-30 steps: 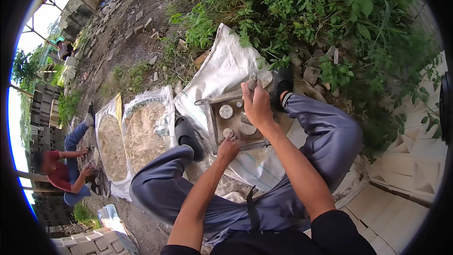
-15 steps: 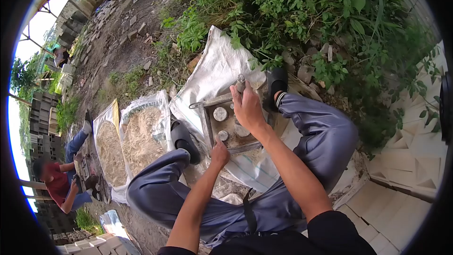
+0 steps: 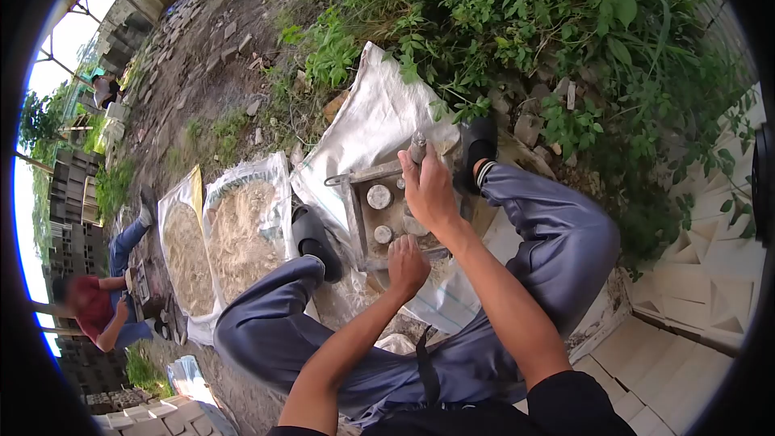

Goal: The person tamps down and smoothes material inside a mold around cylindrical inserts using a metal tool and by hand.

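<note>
Between my feet sits a box-like mould frame [image 3: 353,214] with a wire loop at its far left corner. Round pale posts [image 3: 378,196] stand up inside it, amid sandy grey material. My right hand [image 3: 432,192], over the mould's right part, is closed around an upright tool handle [image 3: 418,145]; its rounded end pokes out above the fist, and the lower end is hidden. At the mould's near edge my left hand [image 3: 408,265] is closed, knuckles up. Whether anything is in its fingers is hidden. A white woven sack [image 3: 387,101] lies under the mould.
Two open sacks of sandy powder [image 3: 246,226] lie to the left, beside my shoe [image 3: 313,238]. A person in a red shirt [image 3: 95,303] sits at far left. Green plants [image 3: 517,24] grow ahead; pale blocks [image 3: 662,363] are stacked at right.
My left hand has moved right along the mould's near edge, from beside the near-left post, and its extended finger has curled in. My right hand keeps its hold with little movement.
</note>
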### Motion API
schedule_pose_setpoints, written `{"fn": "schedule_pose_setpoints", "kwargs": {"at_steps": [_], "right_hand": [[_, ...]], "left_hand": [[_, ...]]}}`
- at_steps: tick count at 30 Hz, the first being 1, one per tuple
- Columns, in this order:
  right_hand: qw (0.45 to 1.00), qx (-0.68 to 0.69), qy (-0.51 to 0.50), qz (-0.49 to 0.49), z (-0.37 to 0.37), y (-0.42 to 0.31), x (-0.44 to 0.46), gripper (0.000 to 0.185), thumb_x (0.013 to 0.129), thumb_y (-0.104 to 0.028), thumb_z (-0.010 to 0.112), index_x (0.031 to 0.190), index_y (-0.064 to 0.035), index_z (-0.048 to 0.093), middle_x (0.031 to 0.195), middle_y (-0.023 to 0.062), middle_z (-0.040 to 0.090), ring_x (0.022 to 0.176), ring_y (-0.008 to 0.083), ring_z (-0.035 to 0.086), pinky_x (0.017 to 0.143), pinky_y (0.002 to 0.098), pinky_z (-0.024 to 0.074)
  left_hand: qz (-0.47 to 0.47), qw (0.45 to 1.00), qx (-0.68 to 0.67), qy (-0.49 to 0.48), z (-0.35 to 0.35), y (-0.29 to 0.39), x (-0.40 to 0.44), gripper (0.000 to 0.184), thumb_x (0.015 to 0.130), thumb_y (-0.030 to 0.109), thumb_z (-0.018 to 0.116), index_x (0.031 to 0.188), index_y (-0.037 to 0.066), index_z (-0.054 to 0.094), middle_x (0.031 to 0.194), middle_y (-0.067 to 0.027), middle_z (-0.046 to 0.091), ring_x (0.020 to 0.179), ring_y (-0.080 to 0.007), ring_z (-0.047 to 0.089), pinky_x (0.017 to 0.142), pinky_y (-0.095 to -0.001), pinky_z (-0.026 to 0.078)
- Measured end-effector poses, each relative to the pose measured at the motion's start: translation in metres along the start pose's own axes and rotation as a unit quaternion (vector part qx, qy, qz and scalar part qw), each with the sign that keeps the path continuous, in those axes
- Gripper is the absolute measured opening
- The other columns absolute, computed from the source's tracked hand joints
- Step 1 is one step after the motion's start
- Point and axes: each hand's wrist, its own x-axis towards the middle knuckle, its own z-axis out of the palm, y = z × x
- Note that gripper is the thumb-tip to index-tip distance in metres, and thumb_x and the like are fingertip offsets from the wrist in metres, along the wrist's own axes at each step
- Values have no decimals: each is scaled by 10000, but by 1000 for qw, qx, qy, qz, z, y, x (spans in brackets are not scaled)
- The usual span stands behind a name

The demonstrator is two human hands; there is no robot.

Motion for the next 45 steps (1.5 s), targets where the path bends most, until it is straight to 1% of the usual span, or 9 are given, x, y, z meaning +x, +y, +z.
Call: {"fn": "schedule_pose_setpoints", "kwargs": {"at_steps": [5,14,20,23,25,35,38,40,45], "right_hand": [[1000,-2,9,-9,-1,-3,0,348,987,-297,508,1026,49,500,824,234,611,794,442,581,706,476,439],[999,-17,23,-23,7,10,1,364,989,-292,511,1069,63,488,844,235,619,806,432,590,716,464,450],[1000,-15,9,-12,3,5,0,357,989,-287,510,1060,62,498,849,237,632,817,440,602,721,459,459],[1000,9,-1,1,-1,-2,0,360,988,-296,510,1051,59,504,858,243,634,830,437,607,721,462,460],[1000,-4,11,-9,1,2,0,364,988,-302,510,1048,57,505,849,243,631,821,434,608,715,463,459],[999,-11,23,-34,2,1,0,381,990,-315,511,1032,64,500,768,215,613,731,398,618,671,442,462],[999,-16,18,-31,6,9,1,369,992,-304,512,1034,63,499,771,207,616,697,359,634,646,422,470],[998,-26,20,-45,9,14,3,361,993,-295,512,1031,63,498,775,202,619,691,341,641,637,411,474],[1000,-9,-1,-23,9,9,0,335,993,-279,519,1017,55,499,783,176,620,680,285,651,621,386,485]], "left_hand": [[122,975,148,113,5,-54,27,309,795,106,536,1061,-50,551,1116,-229,557,1165,-374,482,1084,-507,312],[194,960,146,-140,2,-67,27,321,806,122,544,1082,-31,602,1043,-176,625,1172,-330,508,1113,-539,260],[151,980,125,25,29,-39,0,254,852,153,507,1019,-6,615,1039,-175,639,1168,-330,512,1139,-512,209],[154,967,132,155,53,-38,0,251,868,201,495,898,-16,620,963,-204,626,1112,-367,535,1087,-538,289],[148,979,88,-106,27,-24,1,299,879,201,501,976,-66,596,1035,-237,601,1101,-380,537,1036,-496,363],[254,963,-90,7,109,-24,20,459,905,208,502,1235,-103,428,1187,-277,535,1122,-411,509,976,-467,404],[224,972,-37,-64,107,-24,20,538,900,302,483,1331,-19,454,1380,-251,464,1334,-380,379,1125,-459,287],[228,969,-87,-27,86,-20,17,625,941,378,511,1335,-79,350,1225,-302,541,1140,-409,534,1000,-447,415],[189,972,-47,-129,27,-20,7,650,956,452,467,1344,-60,368,1223,-288,565,1166,-393,538,980,-436,441]]}}
